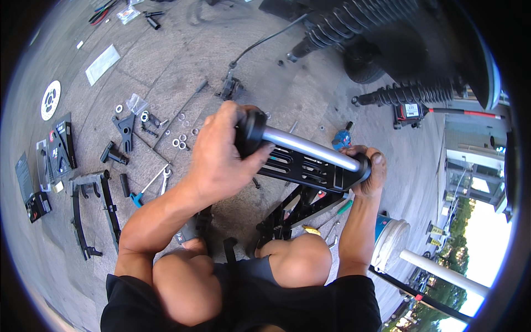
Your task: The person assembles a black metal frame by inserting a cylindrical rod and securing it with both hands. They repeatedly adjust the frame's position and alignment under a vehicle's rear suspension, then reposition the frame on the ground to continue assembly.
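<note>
I hold a black slotted metal arm (301, 170) with a bright silver tube (310, 147) along its upper side, tilted down to the right above my knees. My left hand (215, 157) wraps around the round black collar (250, 134) at the tube's left end, the thumb along the near side. At the other end, my right hand (374, 170) closes around the smaller black collar (362, 167). Below the arm, between my legs, a black lattice-like frame (296, 209) shows; whether the two are joined I cannot tell.
Rings (180, 141), a wrench (166, 180), a blue T-handle tool (137, 199) and a black bracket (126, 131) lie left on the paving. A worn forked frame (105, 205) is nearer. Coil-spring shocks (406, 94) hang at upper right, near a floor jack (409, 113). A bucket (391, 240) stands right.
</note>
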`<act>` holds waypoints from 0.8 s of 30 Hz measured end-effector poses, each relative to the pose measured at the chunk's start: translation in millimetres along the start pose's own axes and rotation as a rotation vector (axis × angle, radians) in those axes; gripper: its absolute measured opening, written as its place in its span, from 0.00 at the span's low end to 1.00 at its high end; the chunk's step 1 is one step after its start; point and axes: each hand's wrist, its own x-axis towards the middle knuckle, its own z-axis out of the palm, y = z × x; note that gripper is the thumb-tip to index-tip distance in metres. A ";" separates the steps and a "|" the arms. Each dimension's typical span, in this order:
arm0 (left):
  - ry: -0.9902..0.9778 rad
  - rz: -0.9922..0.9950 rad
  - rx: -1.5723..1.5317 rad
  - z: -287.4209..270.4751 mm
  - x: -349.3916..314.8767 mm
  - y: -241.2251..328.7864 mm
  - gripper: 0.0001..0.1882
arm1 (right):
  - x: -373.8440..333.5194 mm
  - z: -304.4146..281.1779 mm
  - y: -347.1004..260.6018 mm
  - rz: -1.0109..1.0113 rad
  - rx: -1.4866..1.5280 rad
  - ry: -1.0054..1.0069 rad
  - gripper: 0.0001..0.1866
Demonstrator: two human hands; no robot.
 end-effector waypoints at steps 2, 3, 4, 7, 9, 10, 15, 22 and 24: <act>0.010 0.031 -0.040 0.2 0.7 -0.3 0.24 | 4.6 -2.5 -2.3 0.019 0.003 -0.052 0.22; 0.017 0.036 -0.085 0.8 0.6 0.3 0.24 | 7.5 -3.0 -4.1 0.037 0.017 -0.097 0.22; 0.024 0.036 -0.121 0.8 0.0 1.3 0.23 | 11.5 -2.5 -5.7 0.054 0.033 -0.145 0.21; 0.010 -0.003 -0.146 1.9 -3.9 6.5 0.21 | 28.6 3.0 -17.3 0.137 0.057 -0.338 0.19; 0.025 0.015 -0.167 3.3 -5.9 8.8 0.20 | 40.0 8.1 -34.9 0.252 -0.077 -0.471 0.21; 0.019 0.005 -0.166 3.7 -6.6 9.5 0.20 | 44.5 10.3 -47.7 0.337 -0.211 -0.528 0.23; -0.002 0.084 -0.147 2.8 -4.7 5.0 0.21 | 55.9 36.7 -75.2 0.368 -0.555 -0.769 0.30; -0.013 0.038 -0.399 7.2 -5.7 -1.3 0.21 | 54.6 41.8 -80.6 0.425 -0.549 -0.757 0.25; -0.001 0.029 -0.512 8.6 -5.6 -2.0 0.21 | 53.5 40.2 -76.5 0.386 -0.543 -0.725 0.26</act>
